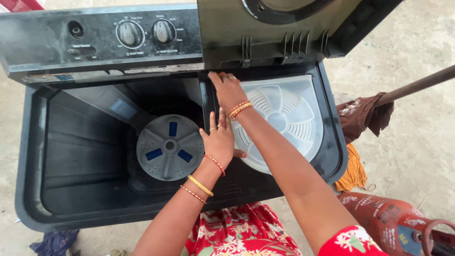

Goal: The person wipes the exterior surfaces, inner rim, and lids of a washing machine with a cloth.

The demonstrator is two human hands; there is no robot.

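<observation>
A black twin-tub washing machine (28,156) stands open below me. Its left tub holds a grey round pulsator (169,147) with blue inserts. The right tub is covered by a translucent white inner lid (289,118). My left hand (219,140) rests flat on the black divider between the tubs, thumb touching the white lid's edge. My right hand (226,87) reaches further back, fingers spread on the divider's top near the hinge of the raised black outer lid (284,28). Neither hand holds anything. Both wrists wear bangles.
The control panel (104,38) with two round knobs runs along the back. A red gas cylinder (393,223) lies at the lower right. Brown and orange cloths (360,118) hang by the machine's right side, under a long pole (417,85). Dark cloth (54,242) lies on the concrete floor.
</observation>
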